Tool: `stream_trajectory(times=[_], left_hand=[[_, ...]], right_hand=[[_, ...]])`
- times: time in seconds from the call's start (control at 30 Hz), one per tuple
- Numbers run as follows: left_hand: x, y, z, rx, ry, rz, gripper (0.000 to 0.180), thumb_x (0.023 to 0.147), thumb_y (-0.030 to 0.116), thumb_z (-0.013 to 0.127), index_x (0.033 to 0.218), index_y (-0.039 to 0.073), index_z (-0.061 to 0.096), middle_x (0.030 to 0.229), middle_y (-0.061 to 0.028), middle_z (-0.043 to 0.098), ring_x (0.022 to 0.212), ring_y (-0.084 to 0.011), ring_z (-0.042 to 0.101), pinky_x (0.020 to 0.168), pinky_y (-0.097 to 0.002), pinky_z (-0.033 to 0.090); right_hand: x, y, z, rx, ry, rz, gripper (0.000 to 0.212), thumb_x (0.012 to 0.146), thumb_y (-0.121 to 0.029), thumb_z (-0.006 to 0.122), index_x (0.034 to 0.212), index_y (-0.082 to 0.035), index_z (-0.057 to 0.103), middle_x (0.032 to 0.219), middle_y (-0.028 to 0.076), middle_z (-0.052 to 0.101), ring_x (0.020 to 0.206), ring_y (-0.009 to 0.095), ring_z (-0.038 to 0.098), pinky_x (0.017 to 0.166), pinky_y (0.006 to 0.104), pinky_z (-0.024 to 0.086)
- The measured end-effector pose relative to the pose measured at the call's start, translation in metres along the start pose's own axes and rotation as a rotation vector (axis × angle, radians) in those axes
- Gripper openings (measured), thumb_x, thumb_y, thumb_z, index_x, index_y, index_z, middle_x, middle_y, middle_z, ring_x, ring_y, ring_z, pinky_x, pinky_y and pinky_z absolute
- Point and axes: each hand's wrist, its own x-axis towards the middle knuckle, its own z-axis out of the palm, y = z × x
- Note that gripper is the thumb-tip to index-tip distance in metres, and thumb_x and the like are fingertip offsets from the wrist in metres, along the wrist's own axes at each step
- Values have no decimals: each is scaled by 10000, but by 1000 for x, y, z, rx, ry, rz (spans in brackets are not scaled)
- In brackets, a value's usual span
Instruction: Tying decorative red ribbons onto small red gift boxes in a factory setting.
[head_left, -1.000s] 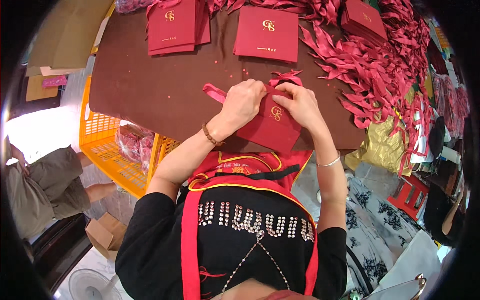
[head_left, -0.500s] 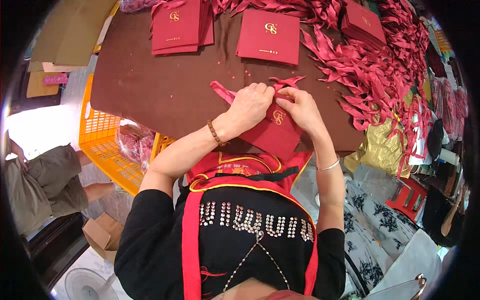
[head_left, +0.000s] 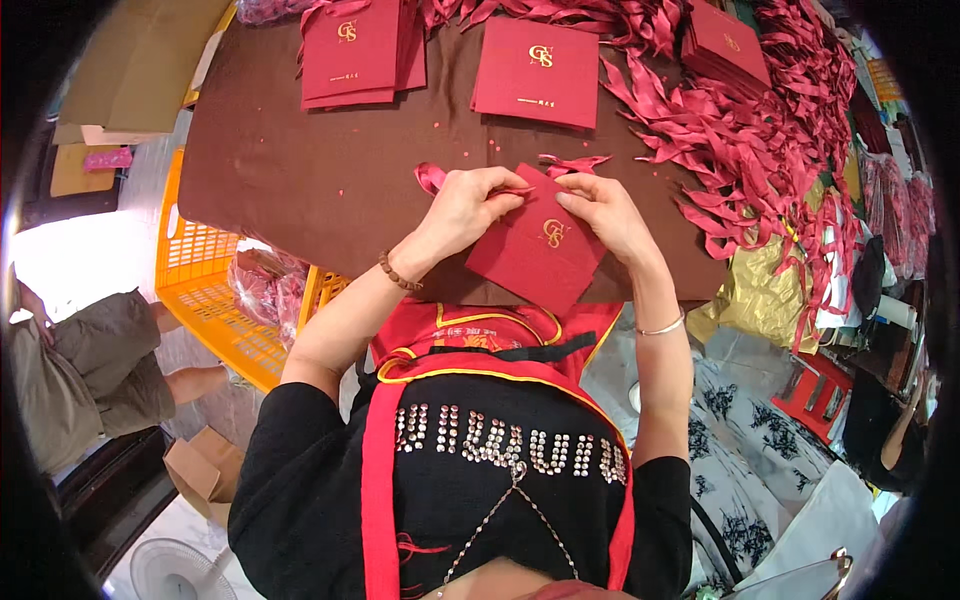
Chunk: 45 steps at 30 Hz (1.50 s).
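A flat dark-red paper gift bag point(head_left: 530, 255) with a gold emblem lies tilted at the table's near edge. My left hand point(head_left: 465, 210) is closed in a pinch on a red ribbon at the bag's upper left edge. Part of that ribbon point(head_left: 430, 178) curls out beyond the knuckles. On the opposite side, my right hand point(head_left: 610, 215) grips the bag's upper right edge, thumb on the front and fingers partly hidden behind. Another bit of ribbon point(head_left: 580, 163) shows just past the right fingertips.
Red bags are stacked at the far left point(head_left: 350, 60), far middle point(head_left: 540, 80) and far right point(head_left: 725, 45) of the brown-covered table point(head_left: 300, 180). A heap of red ribbons point(head_left: 740, 150) covers the right side. An orange crate point(head_left: 205, 250) stands left; a person's legs point(head_left: 110, 350) are beyond.
My left hand has moved left and down, off the bag's top, uncovering more of its upper part. The ribbon end beside it has bunched into a curl. My right hand has barely shifted.
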Motion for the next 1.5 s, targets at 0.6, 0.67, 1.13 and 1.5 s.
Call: stream_trajectory(times=[0.6,0.67,1.13,1.5], left_hand=[[3,0,14,492,204,470,66,806,81,610,808,20,584,720,-124,537,680,-301,563,595,-384,454],[3,0,15,520,182,462,64,803,82,604,803,22,582,715,-126,536,676,-305,563,594,-388,452],[1,-2,27,616,303,458,107,765,83,610,751,31,517,687,-127,529,645,-303,557,573,-402,451],[4,8,6,614,29,312,122,876,141,513,873,19,505,732,-173,591,686,-349,598,578,-437,463]], right_hand=[[-2,-9,10,-248,52,-69,311,814,-99,656,1091,31,601,941,37,650,851,85,567,762,235,456],[-2,-5,10,-260,69,-106,336,810,-113,661,1103,38,597,951,63,661,860,108,581,774,248,460],[-6,-7,11,-317,110,-141,360,785,-197,662,1091,-13,623,1015,196,656,968,279,642,821,348,490],[-7,-19,12,-301,116,-128,311,821,-95,632,1107,23,597,927,92,682,827,113,608,741,260,480]])
